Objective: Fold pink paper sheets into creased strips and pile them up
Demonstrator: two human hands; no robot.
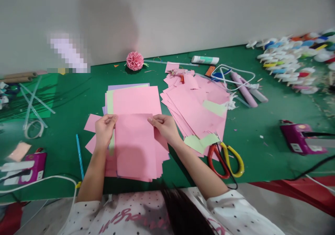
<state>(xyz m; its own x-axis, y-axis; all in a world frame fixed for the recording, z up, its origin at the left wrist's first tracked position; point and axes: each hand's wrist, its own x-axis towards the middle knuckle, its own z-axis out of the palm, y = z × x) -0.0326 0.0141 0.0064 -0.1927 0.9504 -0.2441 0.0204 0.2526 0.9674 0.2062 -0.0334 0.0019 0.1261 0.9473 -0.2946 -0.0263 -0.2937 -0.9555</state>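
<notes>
A pink sheet of paper (134, 147) lies between my two hands, over a stack of pink, green and purple paper (133, 100). My left hand (104, 128) pinches its upper left corner between thumb and fingers. At the upper right corner, my right hand (164, 126) has its thumb and fingertips closed on the same sheet. Small pink paper pieces (92, 123) stick out beside my left wrist. To the right of my right hand spreads a loose pile of pink paper (193, 105) with green scraps on it. Scissors (226, 160) with red and yellow handles lie by my right forearm.
A pink paper flower ball (135, 61) sits by the wall. Farther right are a glue stick (205, 60), pink glue guns (244, 88) and many bottle-cap pieces (285, 60). Purple power strips (300, 138) lie on both sides. A blue pencil (80, 156) rests left of my forearm.
</notes>
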